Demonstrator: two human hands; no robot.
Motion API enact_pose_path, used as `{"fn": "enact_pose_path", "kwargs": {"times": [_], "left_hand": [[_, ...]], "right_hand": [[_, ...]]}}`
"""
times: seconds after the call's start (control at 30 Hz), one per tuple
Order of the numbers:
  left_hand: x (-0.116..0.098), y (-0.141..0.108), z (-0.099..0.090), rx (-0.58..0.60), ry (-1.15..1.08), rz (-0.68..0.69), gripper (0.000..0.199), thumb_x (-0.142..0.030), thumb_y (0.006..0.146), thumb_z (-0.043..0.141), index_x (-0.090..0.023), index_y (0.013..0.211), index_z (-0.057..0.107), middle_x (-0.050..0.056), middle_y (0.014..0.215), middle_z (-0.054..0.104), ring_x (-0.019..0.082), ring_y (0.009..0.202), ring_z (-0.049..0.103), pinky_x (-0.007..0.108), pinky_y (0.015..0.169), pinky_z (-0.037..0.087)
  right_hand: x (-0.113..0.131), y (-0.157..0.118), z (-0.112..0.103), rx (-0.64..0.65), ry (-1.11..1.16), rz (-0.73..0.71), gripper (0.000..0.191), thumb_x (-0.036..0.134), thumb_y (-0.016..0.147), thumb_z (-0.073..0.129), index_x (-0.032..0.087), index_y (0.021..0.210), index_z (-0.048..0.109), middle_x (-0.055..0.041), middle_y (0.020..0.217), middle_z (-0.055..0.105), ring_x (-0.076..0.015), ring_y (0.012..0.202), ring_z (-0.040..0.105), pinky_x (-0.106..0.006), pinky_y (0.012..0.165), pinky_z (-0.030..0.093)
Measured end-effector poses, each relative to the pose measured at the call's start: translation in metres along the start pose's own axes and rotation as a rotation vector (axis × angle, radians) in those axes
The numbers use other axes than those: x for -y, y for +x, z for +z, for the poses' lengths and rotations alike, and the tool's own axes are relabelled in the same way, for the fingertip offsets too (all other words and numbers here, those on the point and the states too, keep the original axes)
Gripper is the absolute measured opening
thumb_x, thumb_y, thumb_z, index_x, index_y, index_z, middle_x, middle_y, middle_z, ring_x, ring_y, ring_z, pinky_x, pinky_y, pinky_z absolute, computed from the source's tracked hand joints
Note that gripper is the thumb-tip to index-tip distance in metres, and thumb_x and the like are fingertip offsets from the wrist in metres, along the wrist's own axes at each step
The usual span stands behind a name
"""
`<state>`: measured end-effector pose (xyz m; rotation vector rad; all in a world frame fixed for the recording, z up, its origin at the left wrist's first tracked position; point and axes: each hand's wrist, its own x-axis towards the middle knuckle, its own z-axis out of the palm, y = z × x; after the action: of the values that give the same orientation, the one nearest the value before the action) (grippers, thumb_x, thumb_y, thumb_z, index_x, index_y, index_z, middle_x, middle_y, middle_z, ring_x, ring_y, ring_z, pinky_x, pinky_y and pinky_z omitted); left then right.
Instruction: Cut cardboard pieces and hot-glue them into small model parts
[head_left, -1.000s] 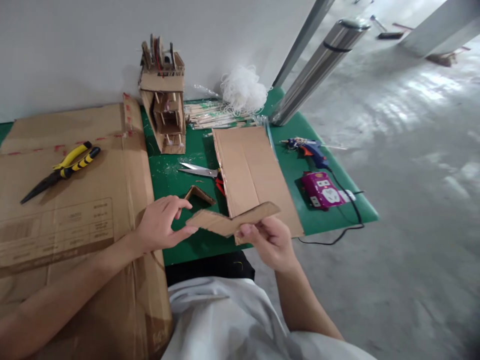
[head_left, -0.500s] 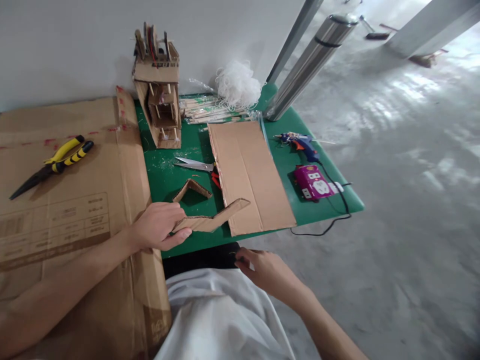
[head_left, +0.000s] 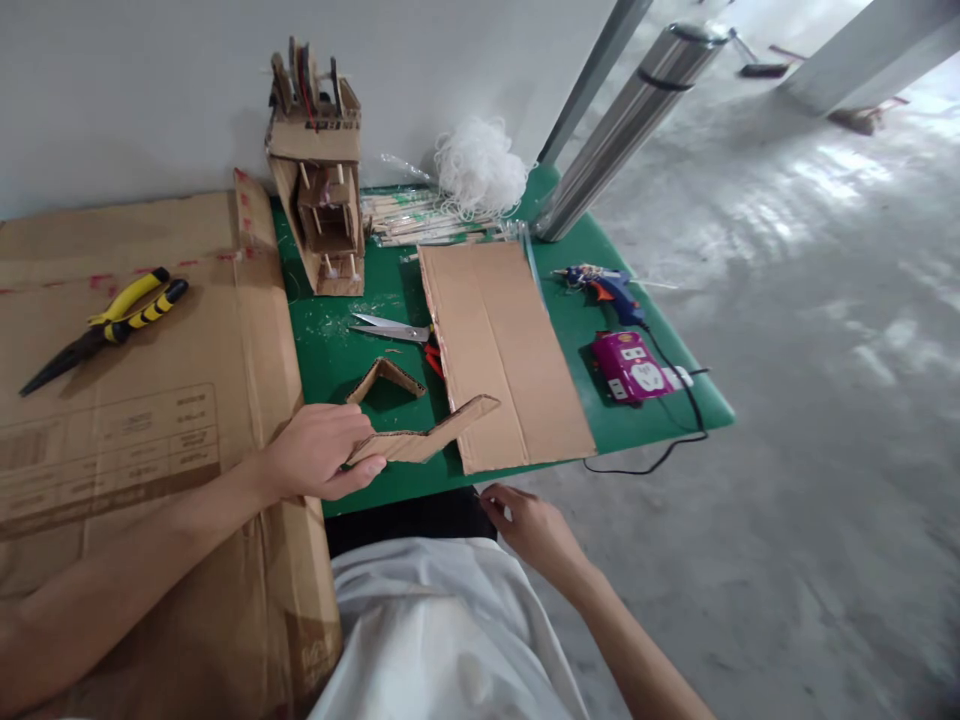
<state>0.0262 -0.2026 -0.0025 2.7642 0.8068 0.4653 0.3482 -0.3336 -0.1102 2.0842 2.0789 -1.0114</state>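
Observation:
My left hand (head_left: 322,450) grips one end of a bent cardboard strip (head_left: 427,440), thumb in front. The strip's far end reaches over a flat cardboard sheet (head_left: 502,350). Beyond that hand, a V-shaped folded cardboard piece (head_left: 386,375) stands on the green table (head_left: 390,488). Just off the table's front edge, by my lap, my right hand (head_left: 536,530) is closed in a pinch; whatever its fingertips hold, if anything, is too small to make out. Scissors (head_left: 397,328) lie left of the sheet, their red handles partly hidden.
Pliers (head_left: 109,325) rest on a large cardboard box (head_left: 150,520) at left. A cardboard model (head_left: 319,190) stands at the back, near bundled sticks (head_left: 427,220) and white string (head_left: 480,170). At right are a steel flask (head_left: 634,130), glue gun (head_left: 607,285) and purple power socket (head_left: 634,368).
My right hand has shifted slightly right and up, its fingers still pinched. My left hand and the bent strip stay nearly in place. The view has moved a little.

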Motion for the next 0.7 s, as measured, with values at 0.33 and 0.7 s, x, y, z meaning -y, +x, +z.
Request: {"fn": "enact_pose_path", "kwargs": {"times": [0.33, 0.7], "left_hand": [[-0.003, 0.002, -0.001, -0.018, -0.032, -0.014, 0.039, -0.042, 0.098, 0.035, -0.023, 0.065, 0.040, 0.000, 0.058, 0.048, 0.015, 0.055, 0.045, 0.031, 0.052, 0.028], [0.000, 0.000, 0.000, -0.021, -0.102, 0.003, 0.048, -0.049, 0.103, 0.027, -0.021, 0.075, 0.054, 0.001, 0.063, 0.057, 0.015, 0.056, 0.054, 0.029, 0.056, 0.037]], "right_hand": [[-0.046, -0.004, -0.021, 0.161, -0.289, 0.306, 0.048, 0.030, 0.093, 0.055, 0.014, 0.138, 0.059, -0.0198, 0.103, 0.076, -0.0338, 0.093, 0.073, -0.037, 0.070, 0.047], [0.060, -0.006, -0.108, -0.074, 0.697, -0.392, 0.034, 0.042, 0.090, 0.069, 0.024, 0.117, 0.059, -0.0062, 0.100, 0.071, -0.0130, 0.068, 0.064, -0.024, 0.057, 0.052]]}}
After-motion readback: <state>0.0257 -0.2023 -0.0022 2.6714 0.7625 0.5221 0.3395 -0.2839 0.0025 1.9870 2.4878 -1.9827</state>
